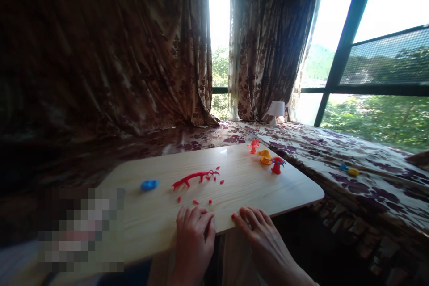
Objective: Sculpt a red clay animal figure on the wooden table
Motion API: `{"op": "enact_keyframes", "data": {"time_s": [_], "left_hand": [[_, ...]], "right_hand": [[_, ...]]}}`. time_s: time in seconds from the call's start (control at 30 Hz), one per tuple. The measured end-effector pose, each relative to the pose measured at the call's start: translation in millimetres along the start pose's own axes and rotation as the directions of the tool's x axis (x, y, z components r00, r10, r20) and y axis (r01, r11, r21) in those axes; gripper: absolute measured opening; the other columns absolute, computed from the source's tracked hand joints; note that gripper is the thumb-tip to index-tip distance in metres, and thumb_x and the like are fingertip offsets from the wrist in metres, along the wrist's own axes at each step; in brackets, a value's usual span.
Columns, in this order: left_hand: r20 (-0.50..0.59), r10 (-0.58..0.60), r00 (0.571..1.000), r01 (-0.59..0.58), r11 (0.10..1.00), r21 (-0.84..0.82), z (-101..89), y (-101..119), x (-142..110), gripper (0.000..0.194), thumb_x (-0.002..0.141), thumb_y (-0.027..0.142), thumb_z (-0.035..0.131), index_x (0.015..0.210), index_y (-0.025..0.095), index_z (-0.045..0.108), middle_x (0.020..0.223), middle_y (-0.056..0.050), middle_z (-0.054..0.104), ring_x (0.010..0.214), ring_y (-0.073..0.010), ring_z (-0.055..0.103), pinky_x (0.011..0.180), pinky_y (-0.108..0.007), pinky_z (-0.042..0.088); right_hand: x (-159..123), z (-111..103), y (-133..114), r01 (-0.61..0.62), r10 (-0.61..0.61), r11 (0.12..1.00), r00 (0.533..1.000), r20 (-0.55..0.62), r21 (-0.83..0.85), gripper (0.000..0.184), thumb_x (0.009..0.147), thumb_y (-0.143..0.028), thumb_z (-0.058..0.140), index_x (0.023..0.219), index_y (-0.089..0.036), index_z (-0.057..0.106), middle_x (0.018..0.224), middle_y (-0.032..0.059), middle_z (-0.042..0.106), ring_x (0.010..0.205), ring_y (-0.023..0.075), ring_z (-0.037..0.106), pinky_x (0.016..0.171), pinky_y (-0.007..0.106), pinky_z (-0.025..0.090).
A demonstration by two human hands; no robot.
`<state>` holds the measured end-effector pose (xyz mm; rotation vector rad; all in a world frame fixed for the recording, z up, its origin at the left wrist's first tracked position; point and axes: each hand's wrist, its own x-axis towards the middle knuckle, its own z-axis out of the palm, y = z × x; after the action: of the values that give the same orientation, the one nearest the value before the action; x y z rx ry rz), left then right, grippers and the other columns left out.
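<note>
While two bare hands are at the near edge of one pale, wood-grained surface (241, 187), the left hand (195, 237) has its fingers bent together, and I cannot tell if they hold something. One tiny red bit (233, 217) is at the fingertips of the right hand (260, 233), whose fingers are half bent; whether they grip it or only touch it, I cannot tell. Three small red pieces (195, 202) lie just beyond the left hand. Farther is one long, thin red shape (190, 178) with short legs, and near its right end at least four red scraps (221, 182). One blue lump (149, 185) lies to its left; three colourful figures (265, 157) stand at far right.
</note>
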<state>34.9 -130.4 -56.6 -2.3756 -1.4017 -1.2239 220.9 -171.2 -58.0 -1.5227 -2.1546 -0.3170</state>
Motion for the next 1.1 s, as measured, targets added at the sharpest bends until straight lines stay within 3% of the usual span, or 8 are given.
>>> {"op": "enact_keyframes", "data": {"time_s": [0.13,0.33,0.47,0.63,0.87,1.1], "left_hand": [[-0.006,0.004,1.000,-0.004,1.000,0.000,-0.1,0,1,0.020,0.081,0.014,0.048,0.082,0.024,0.066,0.082,-0.003,0.065,0.084,-0.0216,0.058,0.095,-0.050,0.035],[-0.011,0.002,1.000,-0.002,1.000,0.005,1.1,-2,0,0.018,0.080,0.015,0.049,0.082,0.023,0.066,0.082,-0.002,0.065,0.084,-0.0215,0.058,0.096,-0.050,0.034],[-0.033,-0.005,0.999,0.003,0.999,-0.042,3.2,2,2,0.020,0.079,0.013,0.050,0.084,0.024,0.066,0.084,-0.002,0.065,0.086,-0.0213,0.058,0.097,-0.050,0.033],[-0.123,-0.066,0.990,0.047,0.988,-0.149,8.6,16,10,0.017,0.077,0.016,0.057,0.087,0.025,0.068,0.087,-0.002,0.066,0.090,-0.0216,0.057,0.101,-0.051,0.029],[-0.055,-0.112,0.992,0.103,0.984,-0.143,8.8,17,17,0.013,0.074,0.018,0.063,0.082,0.027,0.068,0.087,-0.001,0.069,0.090,-0.0233,0.059,0.101,-0.055,0.024],[-0.040,-0.117,0.992,0.110,0.984,-0.140,3.5,17,15,0.010,0.071,0.017,0.064,0.073,0.026,0.068,0.080,0.001,0.067,0.087,-0.0212,0.059,0.102,-0.051,0.022]], "right_hand": [[9,-4,0,-0.040,0.040,0.999,0.998,0.045,-0.011,0.043,0.081,-0.006,0.052,0.119,-0.025,0.058,0.117,0.0063,0.060,0.111,0.0211,0.050,0.099,0.034,0.036],[18,-9,8,-0.086,0.086,0.996,0.992,0.093,-0.004,0.059,0.071,0.005,0.041,0.123,-0.019,0.056,0.121,0.0086,0.059,0.113,0.0193,0.050,0.097,0.031,0.038],[22,-13,8,-0.121,0.105,0.988,0.983,0.149,0.100,0.059,0.070,0.002,0.039,0.121,-0.021,0.059,0.120,0.0075,0.059,0.112,0.0195,0.051,0.095,0.032,0.038],[29,-16,-1,-0.108,0.072,0.973,0.982,0.177,0.204,0.073,0.058,0.004,0.038,0.122,-0.024,0.057,0.119,0.0048,0.058,0.108,0.0171,0.051,0.095,0.029,0.039],[36,-15,-10,-0.090,0.051,0.967,0.985,0.165,0.239,0.063,0.066,0.002,0.040,0.118,-0.027,0.059,0.115,0.0050,0.058,0.108,0.0189,0.050,0.094,0.031,0.037],[36,-18,-16,-0.080,0.025,0.961,0.979,0.204,0.266,0.059,0.068,0.002,0.041,0.117,-0.026,0.060,0.114,0.0050,0.058,0.106,0.0192,0.050,0.093,0.030,0.037]]}}
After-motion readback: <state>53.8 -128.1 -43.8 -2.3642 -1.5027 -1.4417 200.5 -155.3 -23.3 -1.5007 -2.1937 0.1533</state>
